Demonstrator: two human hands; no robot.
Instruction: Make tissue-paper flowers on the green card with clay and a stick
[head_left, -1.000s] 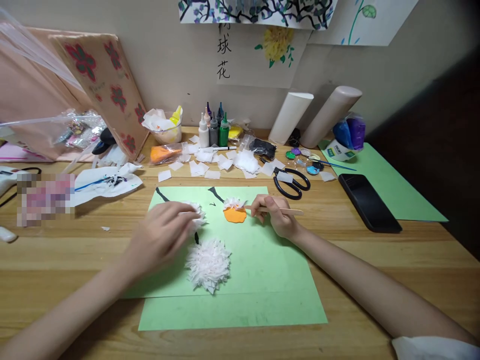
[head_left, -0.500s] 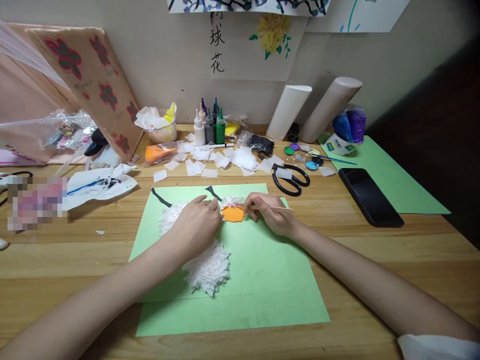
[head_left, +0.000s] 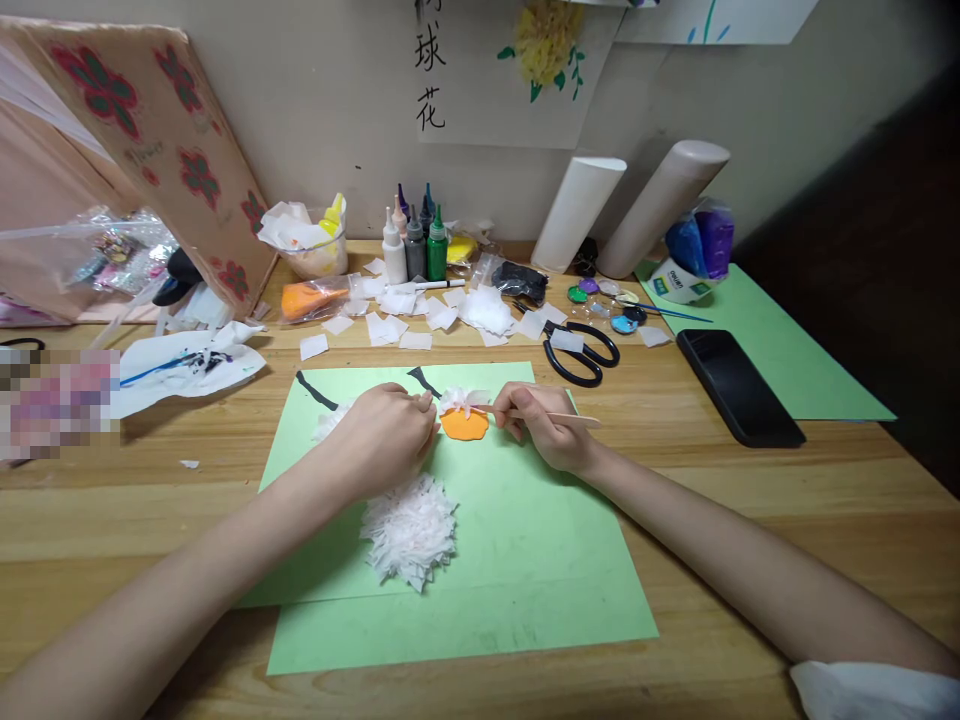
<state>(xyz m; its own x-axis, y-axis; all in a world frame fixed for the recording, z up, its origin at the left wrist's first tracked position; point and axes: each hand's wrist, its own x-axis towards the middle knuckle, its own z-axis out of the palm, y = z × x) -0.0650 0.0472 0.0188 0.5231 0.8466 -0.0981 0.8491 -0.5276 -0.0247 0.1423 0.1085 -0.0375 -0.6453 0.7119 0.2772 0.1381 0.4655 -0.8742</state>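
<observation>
My right hand [head_left: 541, 424] pinches a thin wooden stick [head_left: 581, 421], its tip against white tissue tufts [head_left: 459, 399] along the upper edge of a flat orange clay patch [head_left: 465, 425]. Just left of the patch is my left hand [head_left: 394, 432], its fingers curled downward and closed; whatever they grip is hidden. All this rests over green paper [head_left: 555, 560]. Below my left hand lies a round fluffy white tissue pompom [head_left: 412, 532]. A second white tuft [head_left: 330, 422] is mostly covered by that hand. Dark strips [head_left: 316, 391] extend from the tufts toward the paper's top edge.
Behind the paper are loose white tissue squares [head_left: 386, 329], black-handled scissors [head_left: 581, 355] and paint bottles [head_left: 415, 250]. A phone [head_left: 739, 388] lies at right on the wooden table [head_left: 112, 540]. A paper-filled cup [head_left: 307, 245] stands at back left.
The view has tilted slightly down and shifted right. My left hand has moved slightly away from the orange patch. The stick stays in my right hand, its tip at the tissue.
</observation>
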